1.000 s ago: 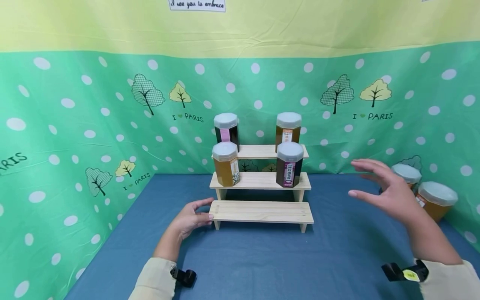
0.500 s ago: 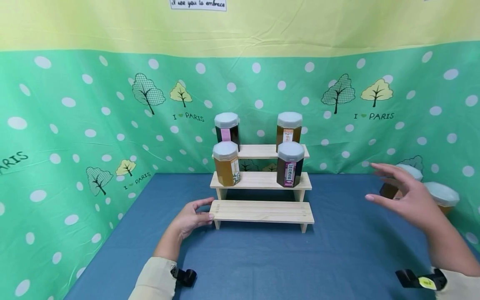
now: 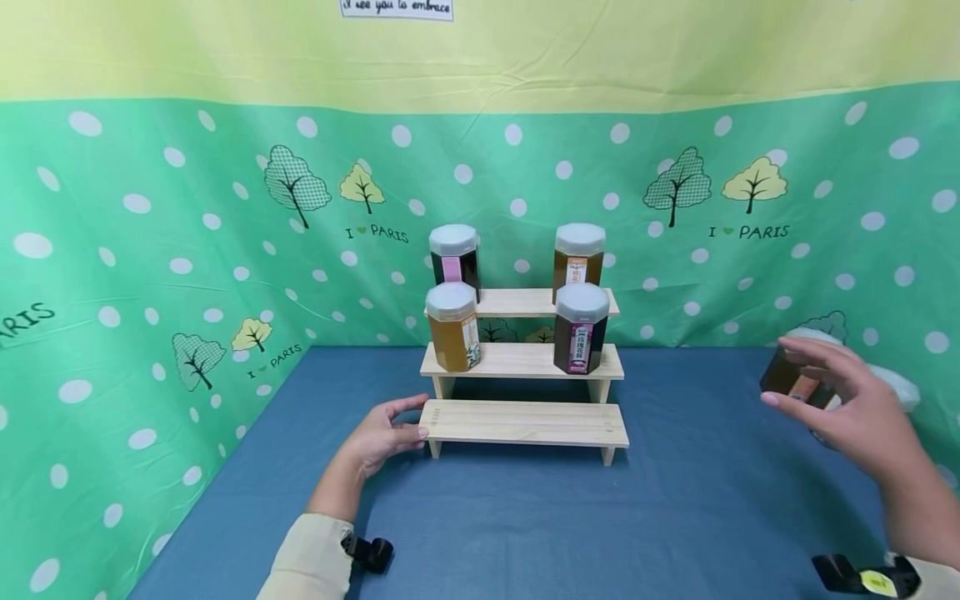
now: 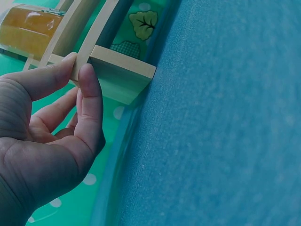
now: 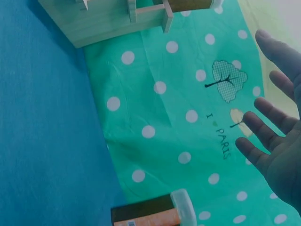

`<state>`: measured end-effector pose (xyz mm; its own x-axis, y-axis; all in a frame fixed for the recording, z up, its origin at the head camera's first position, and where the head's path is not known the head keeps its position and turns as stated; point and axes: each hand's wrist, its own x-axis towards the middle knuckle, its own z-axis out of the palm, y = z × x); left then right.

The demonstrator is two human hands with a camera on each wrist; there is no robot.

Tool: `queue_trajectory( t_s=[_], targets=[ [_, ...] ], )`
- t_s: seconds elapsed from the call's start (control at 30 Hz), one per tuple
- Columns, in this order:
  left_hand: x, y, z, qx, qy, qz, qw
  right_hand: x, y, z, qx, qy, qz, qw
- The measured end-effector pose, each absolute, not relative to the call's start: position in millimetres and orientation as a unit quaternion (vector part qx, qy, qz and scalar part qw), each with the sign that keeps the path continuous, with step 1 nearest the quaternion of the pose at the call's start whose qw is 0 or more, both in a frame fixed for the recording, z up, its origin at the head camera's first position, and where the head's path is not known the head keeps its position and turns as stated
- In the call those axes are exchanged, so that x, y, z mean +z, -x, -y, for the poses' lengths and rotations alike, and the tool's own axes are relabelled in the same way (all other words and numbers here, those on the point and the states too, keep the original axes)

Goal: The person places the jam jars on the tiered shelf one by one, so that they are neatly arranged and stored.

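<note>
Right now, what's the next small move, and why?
Probably bring the right hand onto the dark jar beyond it: that hand is open and empty, and the lowest shelf, pinched by the left hand, bears no jar.

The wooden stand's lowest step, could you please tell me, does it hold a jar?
No, the lowest step shows bare wood along its top, with the left hand at one end.

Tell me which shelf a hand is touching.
The lowest, front shelf: the left hand pinches its left end; no hand touches the middle shelf or top shelf.
</note>
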<state>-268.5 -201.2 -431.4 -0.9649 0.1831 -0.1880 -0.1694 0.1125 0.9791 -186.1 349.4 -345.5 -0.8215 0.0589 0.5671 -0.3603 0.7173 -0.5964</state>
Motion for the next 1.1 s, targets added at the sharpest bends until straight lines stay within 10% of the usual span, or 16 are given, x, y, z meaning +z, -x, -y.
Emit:
queue_trajectory(
  t_s=[1.1],
  targets=[
    [-431,268,200,0.668,-0.005,-0.732,0.134,-380,169,-412,0.339,0.04,0.874,0.345]
  ],
)
